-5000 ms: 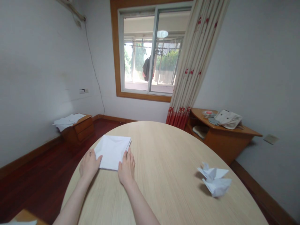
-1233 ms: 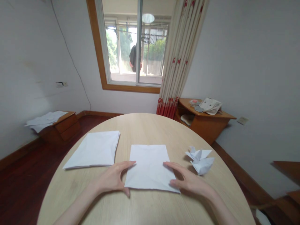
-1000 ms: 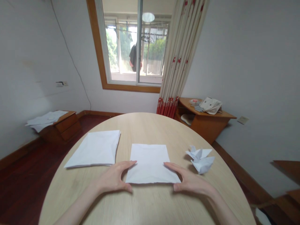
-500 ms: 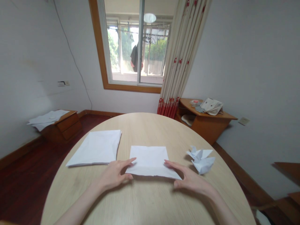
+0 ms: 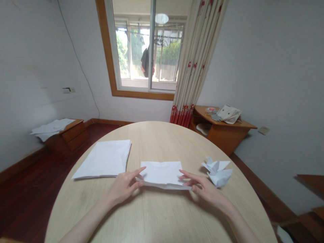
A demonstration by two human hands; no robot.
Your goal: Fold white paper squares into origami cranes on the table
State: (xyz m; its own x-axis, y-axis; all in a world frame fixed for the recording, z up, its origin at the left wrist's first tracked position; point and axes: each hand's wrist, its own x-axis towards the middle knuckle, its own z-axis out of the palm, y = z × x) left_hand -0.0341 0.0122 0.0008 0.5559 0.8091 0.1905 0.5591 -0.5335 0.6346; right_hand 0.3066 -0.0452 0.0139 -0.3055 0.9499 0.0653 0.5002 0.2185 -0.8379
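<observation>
A white sheet of paper (image 5: 162, 172) lies in the middle of the round table, its near edge lifted and bent up along the front. At its left end is my left hand (image 5: 126, 186), thumb at the near corner and forefinger over the top. My right hand (image 5: 206, 187) grips the right end in the same way, thumb near the front corner. Both hands pinch the paper between thumb and fingers. Just right of my right hand sit folded white paper pieces (image 5: 219, 172), shaped like origami birds.
A stack of white paper (image 5: 106, 158) lies on the left of the wooden table (image 5: 157, 216). Beyond the table stand a low cabinet with papers (image 5: 73, 135) on the left and a corner desk (image 5: 225, 131) with a bag on the right. A curtain (image 5: 192, 67) hangs by the window.
The paper's near edge has risen and folded back, so the sheet looks shorter front to back. My thumbs have moved up and in against its near corners.
</observation>
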